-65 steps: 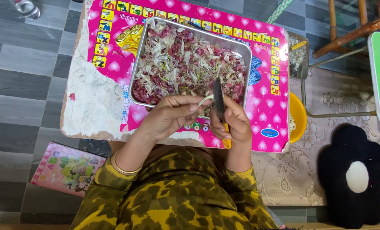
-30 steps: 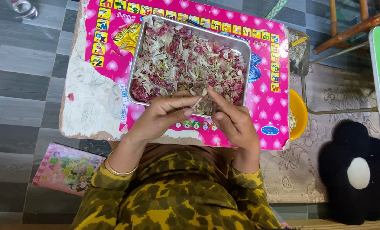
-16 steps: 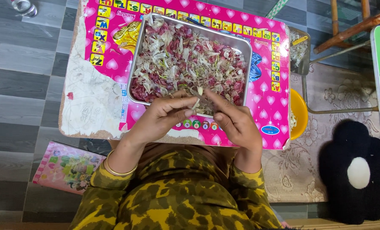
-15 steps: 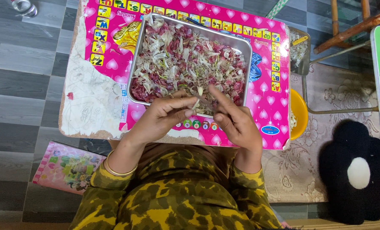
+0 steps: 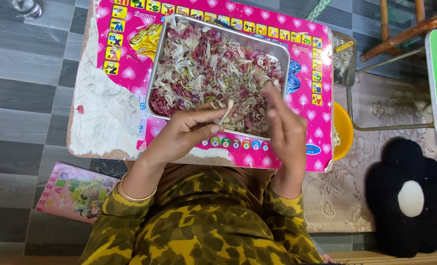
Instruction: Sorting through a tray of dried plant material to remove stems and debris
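Pink table (image 5: 130, 44) on grey tile floor (image 5: 27, 88), metal tray (image 5: 155, 78) of peels on it.
Left hand (image 5: 186, 132) pinches a pale peel (image 5: 226, 110) over tray's near edge; right hand (image 5: 287, 130) fingers loosely together; yellow bowl (image 5: 345, 130) right of tray.

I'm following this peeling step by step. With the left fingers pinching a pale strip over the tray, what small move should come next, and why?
Probably let the pale strip fall from the left hand into the metal tray. It hangs right over the heap of peels, and the right hand sits apart from it, fingers loose.
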